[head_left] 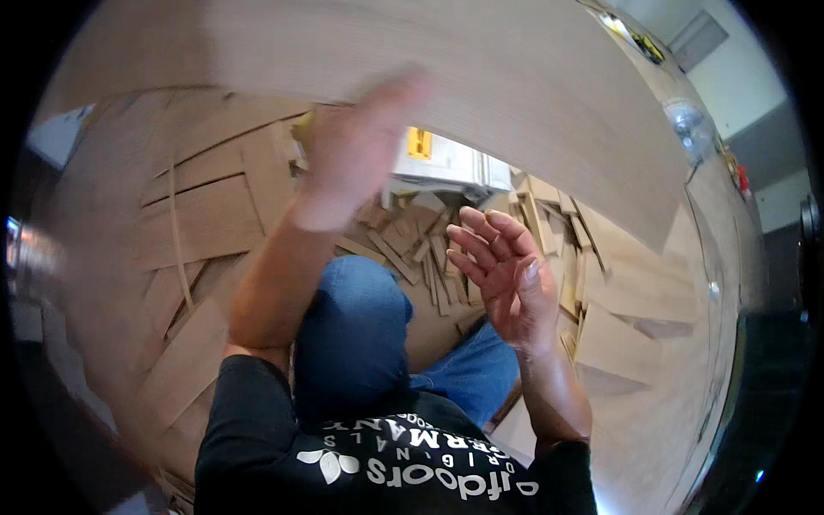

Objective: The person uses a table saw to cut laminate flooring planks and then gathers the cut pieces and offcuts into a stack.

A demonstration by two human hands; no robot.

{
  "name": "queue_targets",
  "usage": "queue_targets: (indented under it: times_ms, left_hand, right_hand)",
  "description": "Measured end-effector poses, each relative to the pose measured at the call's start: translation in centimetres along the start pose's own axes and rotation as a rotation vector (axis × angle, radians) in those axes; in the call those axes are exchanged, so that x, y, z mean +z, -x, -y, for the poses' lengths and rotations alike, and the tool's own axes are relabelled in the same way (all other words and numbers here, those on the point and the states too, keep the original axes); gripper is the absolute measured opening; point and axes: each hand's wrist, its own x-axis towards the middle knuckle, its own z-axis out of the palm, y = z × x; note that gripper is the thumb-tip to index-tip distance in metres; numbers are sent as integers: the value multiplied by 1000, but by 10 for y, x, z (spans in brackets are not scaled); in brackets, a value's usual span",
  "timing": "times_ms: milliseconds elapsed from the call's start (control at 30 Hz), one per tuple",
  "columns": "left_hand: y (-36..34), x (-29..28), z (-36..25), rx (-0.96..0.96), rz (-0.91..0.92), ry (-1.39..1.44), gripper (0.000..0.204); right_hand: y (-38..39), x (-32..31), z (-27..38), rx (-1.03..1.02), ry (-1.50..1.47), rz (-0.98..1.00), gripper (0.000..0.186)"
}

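Observation:
A large pale wooden board (549, 103) spans the top of the head view. My left hand (360, 142), smeared by motion, is raised at or just in front of its lower part; I cannot tell if it touches or how its fingers are set. Below the board's lower edge, my right hand (502, 275) is open with palm up, fingers apart and slightly curled, nothing in it. Behind my hands, partly hidden by the board, is a white item (455, 167) with a yellow piece (420, 142) on it.
Many wood offcuts (399, 245) lie heaped around my bent knees (348, 309). Flat panels (202, 223) cover the floor on the left, more boards (618, 343) lie on the right. Yellow and black tools (644, 47) and a clear plastic item (687, 129) are at upper right.

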Motion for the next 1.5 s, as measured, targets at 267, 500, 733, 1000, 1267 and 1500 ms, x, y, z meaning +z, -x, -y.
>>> queue_targets:
  times_ms: [267, 500, 733, 1000, 1267, 1500]
  left_hand:
    - [-4, -89, 4, 277, 246, 1191, 21]
    - [-136, -259, 60, 134, -187, 808, 60]
    - [-490, 42, 72, -228, 36, -27, 60]
    - [-705, 268, 150, -395, -60, -486, 70]
    - [-689, 247, 231, -401, -297, -1002, 85]
    - [-685, 228, 251, -325, -256, -1027, 87]
  right_hand:
    - [-44, -26, 11, -439, -488, -251, 39]
    - [-69, -246, 98, -612, -312, -732, 46]
    - [-215, -471, 417, -754, 222, -621, 59]
    - [-424, -693, 540, -401, -127, -1066, 42]
    - [-490, -787, 446, -153, -264, -1122, 39]
    - [-485, -809, 409, -194, -257, -1168, 40]
